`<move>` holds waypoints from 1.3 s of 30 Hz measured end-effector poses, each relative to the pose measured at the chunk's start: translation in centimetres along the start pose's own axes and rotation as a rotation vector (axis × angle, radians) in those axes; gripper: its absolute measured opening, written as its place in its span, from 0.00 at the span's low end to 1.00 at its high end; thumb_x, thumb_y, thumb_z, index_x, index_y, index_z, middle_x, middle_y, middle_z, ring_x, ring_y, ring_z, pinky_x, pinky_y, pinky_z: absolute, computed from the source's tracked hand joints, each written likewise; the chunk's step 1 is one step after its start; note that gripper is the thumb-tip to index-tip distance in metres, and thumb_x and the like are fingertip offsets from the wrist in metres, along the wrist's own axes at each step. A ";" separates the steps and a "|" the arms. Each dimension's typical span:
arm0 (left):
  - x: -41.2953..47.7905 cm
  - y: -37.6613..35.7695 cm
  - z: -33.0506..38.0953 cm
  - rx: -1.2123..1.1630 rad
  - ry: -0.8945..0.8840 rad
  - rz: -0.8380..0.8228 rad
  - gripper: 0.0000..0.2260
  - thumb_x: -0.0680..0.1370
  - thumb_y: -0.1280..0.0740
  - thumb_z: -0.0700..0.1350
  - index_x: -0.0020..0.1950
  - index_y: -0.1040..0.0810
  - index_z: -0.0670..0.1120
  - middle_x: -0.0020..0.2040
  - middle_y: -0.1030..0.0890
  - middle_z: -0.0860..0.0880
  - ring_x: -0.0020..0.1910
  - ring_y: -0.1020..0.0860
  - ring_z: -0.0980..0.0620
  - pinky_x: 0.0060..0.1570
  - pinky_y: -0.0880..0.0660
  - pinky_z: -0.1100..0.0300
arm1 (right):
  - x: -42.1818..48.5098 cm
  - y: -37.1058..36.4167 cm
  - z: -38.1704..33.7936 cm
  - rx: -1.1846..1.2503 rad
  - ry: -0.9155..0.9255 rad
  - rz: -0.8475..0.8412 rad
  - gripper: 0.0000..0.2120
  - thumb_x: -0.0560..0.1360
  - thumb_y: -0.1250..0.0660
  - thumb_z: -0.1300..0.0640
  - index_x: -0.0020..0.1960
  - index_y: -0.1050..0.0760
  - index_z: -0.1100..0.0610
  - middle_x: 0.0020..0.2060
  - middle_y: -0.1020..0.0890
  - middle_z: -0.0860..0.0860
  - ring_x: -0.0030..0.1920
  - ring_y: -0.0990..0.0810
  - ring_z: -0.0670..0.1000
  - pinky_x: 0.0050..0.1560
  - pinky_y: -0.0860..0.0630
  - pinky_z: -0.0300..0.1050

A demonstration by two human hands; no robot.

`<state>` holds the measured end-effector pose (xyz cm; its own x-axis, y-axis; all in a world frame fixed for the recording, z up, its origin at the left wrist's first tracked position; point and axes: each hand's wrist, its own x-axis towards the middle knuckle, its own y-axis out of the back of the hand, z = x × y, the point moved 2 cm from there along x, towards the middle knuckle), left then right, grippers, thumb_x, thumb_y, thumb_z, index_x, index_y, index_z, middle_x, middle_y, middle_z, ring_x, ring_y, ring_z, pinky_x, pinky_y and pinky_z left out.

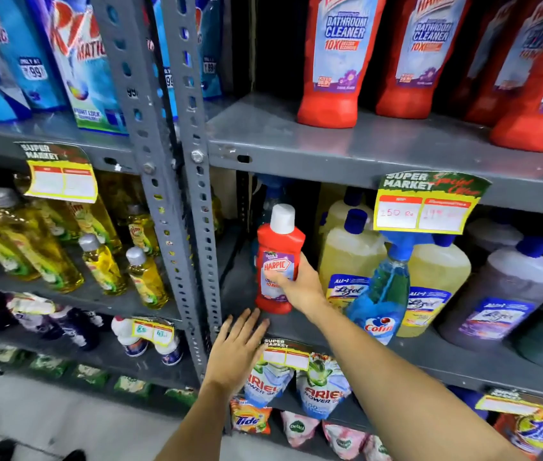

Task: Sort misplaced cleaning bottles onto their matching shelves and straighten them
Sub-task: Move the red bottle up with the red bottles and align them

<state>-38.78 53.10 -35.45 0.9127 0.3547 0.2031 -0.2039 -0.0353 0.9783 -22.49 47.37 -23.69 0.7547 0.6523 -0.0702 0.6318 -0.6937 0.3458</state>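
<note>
A small red Harpic bottle point(278, 251) with a white cap stands upright at the left end of the middle shelf point(429, 354), among yellow Lizol bottles point(350, 254). My right hand point(300, 287) grips it around the label from the right. My left hand point(236, 347) hovers flat and empty just below, near the shelf's front edge, fingers apart. On the shelf above point(346, 144) stand several large red Harpic bathroom cleaner bottles point(340, 61).
A blue Colin spray bottle point(386, 294) leans beside my right forearm. Grey perforated uprights point(190, 194) divide the racks. Yellow dish-liquid bottles point(100, 261) fill the left rack, detergent pouches point(316, 390) sit below, and price tags point(423, 211) hang from shelf edges.
</note>
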 end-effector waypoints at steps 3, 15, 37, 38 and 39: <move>0.1 0.6 0.2 0.022 0.005 -0.007 0.23 0.82 0.50 0.55 0.71 0.27 0.47 0.69 0.26 0.45 0.68 0.28 0.45 0.67 0.40 0.46 | -0.5 0.0 -0.2 -0.018 0.009 0.002 0.27 0.69 0.24 0.49 0.65 0.29 0.50 0.58 0.18 0.51 0.57 0.19 0.52 0.61 0.23 0.54; -0.2 11.9 1.6 -0.032 -0.102 0.364 0.19 0.82 0.48 0.50 0.63 0.22 0.44 0.65 0.23 0.46 0.63 0.25 0.45 0.59 0.33 0.53 | -14.6 7.7 -7.1 -0.195 0.358 0.138 0.19 0.66 0.26 0.40 0.53 0.27 0.41 0.40 0.18 0.38 0.45 0.18 0.43 0.46 0.22 0.43; 14.4 32.9 5.6 0.027 -0.296 0.978 0.24 0.74 0.37 0.65 0.49 0.14 0.46 0.48 0.15 0.50 0.48 0.16 0.51 0.44 0.22 0.57 | -7.4 25.9 -29.4 0.046 0.453 0.273 0.17 0.71 0.25 0.54 0.58 0.22 0.57 0.52 0.16 0.54 0.40 0.19 0.44 0.21 0.29 0.31; 14.5 32.9 5.5 0.034 -0.296 0.989 0.24 0.73 0.37 0.65 0.49 0.14 0.46 0.48 0.14 0.50 0.48 0.16 0.51 0.44 0.22 0.57 | -7.1 25.9 -29.5 0.034 0.449 0.254 0.17 0.71 0.25 0.53 0.57 0.23 0.55 0.52 0.16 0.54 0.41 0.19 0.44 0.23 0.28 0.32; 14.5 32.8 5.5 0.038 -0.299 0.999 0.24 0.73 0.37 0.65 0.49 0.14 0.46 0.48 0.14 0.50 0.48 0.16 0.51 0.44 0.22 0.56 | -7.0 25.8 -29.5 0.015 0.449 0.237 0.17 0.71 0.25 0.52 0.57 0.24 0.54 0.53 0.16 0.53 0.42 0.18 0.44 0.25 0.27 0.33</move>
<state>-30.26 51.93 -0.18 0.3859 -0.0980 0.9173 -0.9080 -0.2164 0.3588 -16.67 33.92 13.31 0.7289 0.5415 0.4189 0.4576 -0.8404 0.2902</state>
